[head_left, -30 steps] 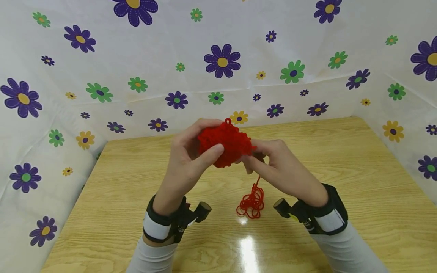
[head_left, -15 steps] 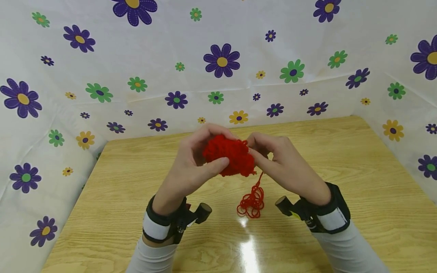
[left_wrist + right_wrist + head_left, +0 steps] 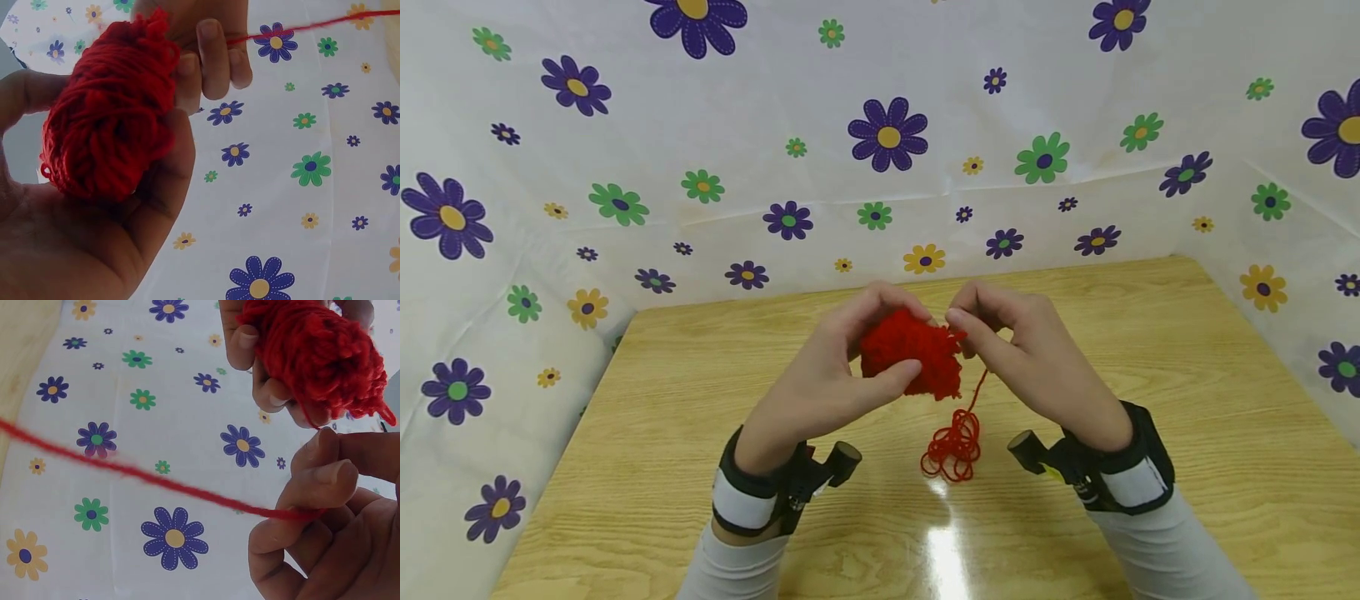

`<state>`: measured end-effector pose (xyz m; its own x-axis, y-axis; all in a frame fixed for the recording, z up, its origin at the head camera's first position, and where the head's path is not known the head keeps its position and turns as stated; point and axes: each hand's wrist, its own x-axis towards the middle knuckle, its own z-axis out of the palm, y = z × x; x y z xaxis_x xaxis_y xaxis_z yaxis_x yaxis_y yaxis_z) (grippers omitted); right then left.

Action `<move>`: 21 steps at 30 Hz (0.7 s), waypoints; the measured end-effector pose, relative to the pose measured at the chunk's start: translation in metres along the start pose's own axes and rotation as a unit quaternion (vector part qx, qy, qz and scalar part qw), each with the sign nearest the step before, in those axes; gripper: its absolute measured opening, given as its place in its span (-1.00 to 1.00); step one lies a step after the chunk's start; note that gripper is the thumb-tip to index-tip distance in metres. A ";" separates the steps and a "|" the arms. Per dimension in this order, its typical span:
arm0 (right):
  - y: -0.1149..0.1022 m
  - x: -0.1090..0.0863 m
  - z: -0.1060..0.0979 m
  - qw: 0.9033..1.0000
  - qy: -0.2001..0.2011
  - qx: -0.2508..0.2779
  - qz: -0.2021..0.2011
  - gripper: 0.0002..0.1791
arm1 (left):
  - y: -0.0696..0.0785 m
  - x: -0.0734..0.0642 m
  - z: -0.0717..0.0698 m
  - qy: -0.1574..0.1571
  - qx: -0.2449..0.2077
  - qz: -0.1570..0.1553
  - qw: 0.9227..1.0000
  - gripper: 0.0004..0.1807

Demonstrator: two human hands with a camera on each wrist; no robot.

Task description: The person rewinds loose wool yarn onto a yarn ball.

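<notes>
Right hand [image 3: 331, 509] low right, thumb and index tips pinched together just under the red yarn ball [image 3: 322, 359]. Short bit of yarn runs from ball to those tips. Longer red strand [image 3: 187, 489] leaves the curled fingers, slants up to the left edge, slightly blurry partway. Left hand [image 3: 267, 387] fingers wrap the ball, top right. Behind: white flower-print sheet [image 3: 187, 425], pale wood surface [image 3: 22, 344] upper left.

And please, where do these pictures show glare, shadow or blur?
Head view: bright glare on the pale wooden table; left wrist: the left hand and oblong red yarn ball look dark against the brighter white flower-printed cloth; right wrist: the thin red yarn strand looks slightly soft.
</notes>
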<state>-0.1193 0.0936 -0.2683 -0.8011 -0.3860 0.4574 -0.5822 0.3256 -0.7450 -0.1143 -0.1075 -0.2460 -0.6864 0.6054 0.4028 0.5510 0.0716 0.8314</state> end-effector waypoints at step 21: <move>-0.014 -0.001 -0.001 0.999 0.027 -0.004 -0.024 -0.92 | -0.017 0.003 0.006 -0.036 0.159 -0.013 0.987 -0.67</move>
<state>-0.1103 0.0904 -0.2576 -0.7788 -0.3537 0.5181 -0.6206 0.3145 -0.7183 -0.1229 -0.1023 -0.2617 -0.6736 0.6539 0.3445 0.6617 0.3260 0.6751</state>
